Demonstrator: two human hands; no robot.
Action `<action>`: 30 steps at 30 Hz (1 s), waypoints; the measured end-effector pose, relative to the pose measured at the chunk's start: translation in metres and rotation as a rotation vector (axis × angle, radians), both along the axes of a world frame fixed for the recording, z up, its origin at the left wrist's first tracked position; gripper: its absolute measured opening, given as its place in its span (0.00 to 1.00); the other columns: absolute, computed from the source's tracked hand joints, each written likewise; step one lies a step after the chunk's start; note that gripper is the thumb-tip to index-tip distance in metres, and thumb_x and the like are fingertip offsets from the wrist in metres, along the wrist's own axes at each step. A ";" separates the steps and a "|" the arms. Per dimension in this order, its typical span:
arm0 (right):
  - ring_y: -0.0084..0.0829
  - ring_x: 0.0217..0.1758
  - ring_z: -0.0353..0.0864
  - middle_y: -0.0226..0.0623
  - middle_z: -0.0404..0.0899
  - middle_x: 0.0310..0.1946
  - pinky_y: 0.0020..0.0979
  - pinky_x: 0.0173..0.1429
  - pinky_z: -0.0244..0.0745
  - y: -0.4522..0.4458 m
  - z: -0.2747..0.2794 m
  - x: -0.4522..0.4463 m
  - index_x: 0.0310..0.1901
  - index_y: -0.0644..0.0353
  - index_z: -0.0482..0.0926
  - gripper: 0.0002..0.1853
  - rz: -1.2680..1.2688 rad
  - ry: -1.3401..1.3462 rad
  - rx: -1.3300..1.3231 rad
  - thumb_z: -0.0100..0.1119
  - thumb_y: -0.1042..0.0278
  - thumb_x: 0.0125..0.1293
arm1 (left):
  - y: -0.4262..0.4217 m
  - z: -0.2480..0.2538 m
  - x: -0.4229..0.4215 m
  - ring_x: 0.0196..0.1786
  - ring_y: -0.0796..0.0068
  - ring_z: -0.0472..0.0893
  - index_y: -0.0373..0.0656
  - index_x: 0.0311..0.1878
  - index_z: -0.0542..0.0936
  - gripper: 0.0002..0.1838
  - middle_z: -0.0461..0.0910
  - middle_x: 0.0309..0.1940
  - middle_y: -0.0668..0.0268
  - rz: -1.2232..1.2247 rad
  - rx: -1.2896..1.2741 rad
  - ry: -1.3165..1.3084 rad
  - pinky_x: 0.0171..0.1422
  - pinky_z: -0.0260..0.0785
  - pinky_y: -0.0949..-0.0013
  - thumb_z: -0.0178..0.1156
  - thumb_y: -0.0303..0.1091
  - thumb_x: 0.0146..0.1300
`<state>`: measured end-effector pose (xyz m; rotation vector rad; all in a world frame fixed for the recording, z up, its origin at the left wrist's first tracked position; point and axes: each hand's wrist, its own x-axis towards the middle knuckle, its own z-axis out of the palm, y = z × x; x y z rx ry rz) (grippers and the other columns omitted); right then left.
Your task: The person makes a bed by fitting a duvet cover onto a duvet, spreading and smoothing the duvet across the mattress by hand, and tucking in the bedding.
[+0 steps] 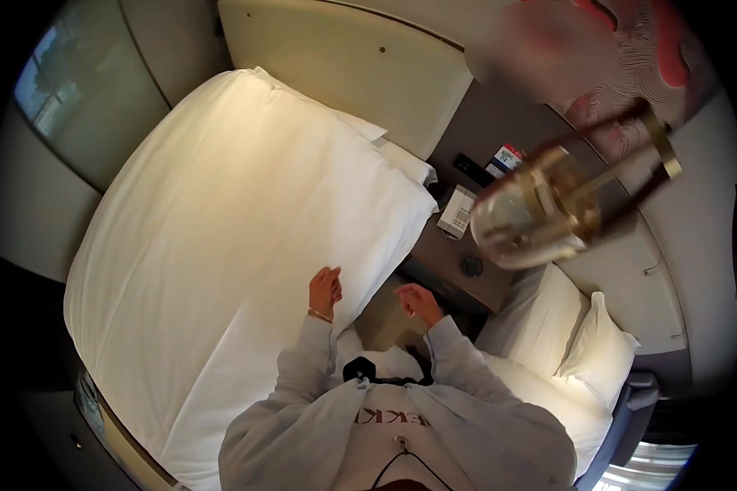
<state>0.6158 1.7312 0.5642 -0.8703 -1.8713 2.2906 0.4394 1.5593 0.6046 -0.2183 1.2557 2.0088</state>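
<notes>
at far left, a tall glossy panel [98,110] with a bluish patch of light near its top, above a dark cabinet front [49,430] with a small handle [76,442]. next, spread across most of the left half, a broad white duvet [188,213], softly creased, below a pale headboard [336,53]. held over the duvet's near right side, the left hand [325,289], fingers curled inward, too small in view to tell whether gripping anything or touching the cloth; around its wrist, a thin bracelet [320,314]. worn at center, a light jacket [299,368] over a white shirt [377,442] with dark red lettering. just past the duvet's right edge, above the gap beside it, the right hand [418,304], fingers loosely bent, with any grip likewise impossible to tell. farther right, on a brown worktop [491,286], a white printed box [458,210], a black remote control [472,170], a small round dark dish [472,265] and a red, white and blue card [506,158]. looming in the foreground, blurred, a glass-and-brass lamp [540,209] with reddish-brown strips, hiding part of the worktop. at right, white pillows [599,344] propped near a second pale headboard [630,282], with red-patterned wall art [671,41] above; at lower right, a bright, slatted window [655,466].
</notes>
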 end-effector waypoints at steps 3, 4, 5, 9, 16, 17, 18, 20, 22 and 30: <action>0.17 0.20 0.67 0.29 0.71 0.22 0.20 0.22 0.63 0.050 -0.012 -0.062 0.42 0.59 0.71 0.12 0.011 -0.037 0.097 0.50 0.67 0.57 | 0.059 0.003 -0.050 0.11 0.87 0.54 0.52 0.15 0.55 0.19 0.53 0.10 0.77 -0.141 -0.010 0.043 0.13 0.45 0.81 0.55 0.34 0.54; 0.17 0.21 0.68 0.30 0.72 0.23 0.20 0.23 0.64 0.061 -0.031 -0.080 0.44 0.59 0.70 0.13 -0.042 -0.072 0.179 0.50 0.67 0.57 | 0.072 0.009 -0.064 0.11 0.87 0.54 0.52 0.15 0.55 0.19 0.53 0.10 0.77 -0.123 0.016 0.056 0.13 0.45 0.81 0.55 0.33 0.54; 0.19 0.22 0.69 0.31 0.72 0.23 0.22 0.26 0.66 0.070 -0.018 -0.102 0.43 0.58 0.70 0.13 -0.041 -0.064 0.236 0.51 0.69 0.54 | 0.080 0.014 -0.077 0.11 0.87 0.54 0.52 0.15 0.55 0.19 0.53 0.10 0.77 -0.110 0.036 0.081 0.13 0.44 0.81 0.55 0.33 0.54; 0.24 0.35 0.73 0.35 0.73 0.32 0.24 0.37 0.69 0.123 -0.022 -0.199 0.47 0.56 0.67 0.18 -0.076 0.070 0.242 0.52 0.73 0.51 | 0.106 0.004 -0.122 0.11 0.87 0.53 0.52 0.15 0.55 0.19 0.52 0.10 0.78 -0.056 -0.101 0.084 0.12 0.43 0.81 0.54 0.32 0.54; 0.36 0.45 0.67 0.41 0.66 0.42 0.31 0.46 0.65 0.286 -0.170 -0.265 0.51 0.54 0.62 0.30 -0.052 -0.103 0.638 0.50 0.82 0.40 | 0.092 -0.042 -0.113 0.11 0.87 0.51 0.52 0.15 0.55 0.19 0.51 0.10 0.77 0.276 -0.288 -0.091 0.12 0.41 0.79 0.53 0.32 0.55; 0.40 0.48 0.66 0.42 0.65 0.43 0.34 0.50 0.63 0.310 -0.212 -0.264 0.51 0.53 0.62 0.32 -0.036 -0.032 0.749 0.50 0.83 0.38 | 0.094 -0.055 -0.105 0.11 0.86 0.51 0.52 0.16 0.56 0.18 0.51 0.10 0.77 0.405 -0.326 -0.142 0.12 0.41 0.79 0.53 0.32 0.55; 0.43 0.49 0.64 0.43 0.65 0.44 0.36 0.51 0.62 0.327 -0.218 -0.263 0.50 0.54 0.62 0.32 0.031 -0.071 0.848 0.51 0.83 0.36 | 0.098 -0.067 -0.101 0.11 0.86 0.52 0.52 0.16 0.56 0.18 0.51 0.10 0.77 0.528 -0.363 -0.186 0.12 0.42 0.79 0.53 0.32 0.55; 0.46 0.54 0.60 0.43 0.64 0.45 0.42 0.53 0.60 0.351 -0.203 -0.260 0.52 0.51 0.61 0.37 0.259 -0.157 0.955 0.54 0.83 0.33 | 0.125 -0.078 -0.087 0.12 0.86 0.51 0.52 0.16 0.57 0.17 0.51 0.11 0.77 0.560 -0.325 -0.252 0.13 0.43 0.80 0.52 0.32 0.55; 0.46 0.54 0.59 0.43 0.62 0.48 0.41 0.53 0.58 0.357 -0.175 -0.261 0.53 0.49 0.59 0.40 0.294 -0.335 1.047 0.66 0.72 0.33 | 0.163 -0.082 -0.078 0.13 0.85 0.51 0.52 0.16 0.57 0.16 0.51 0.11 0.76 0.510 -0.258 -0.311 0.14 0.44 0.80 0.51 0.32 0.55; 0.38 0.44 0.75 0.46 0.76 0.39 0.31 0.48 0.67 0.388 -0.172 -0.241 0.45 0.63 0.72 0.26 0.519 -0.283 0.398 0.64 0.56 0.45 | 0.255 -0.066 -0.092 0.13 0.86 0.54 0.52 0.16 0.55 0.18 0.53 0.11 0.76 0.344 -0.281 -0.208 0.15 0.44 0.79 0.52 0.30 0.56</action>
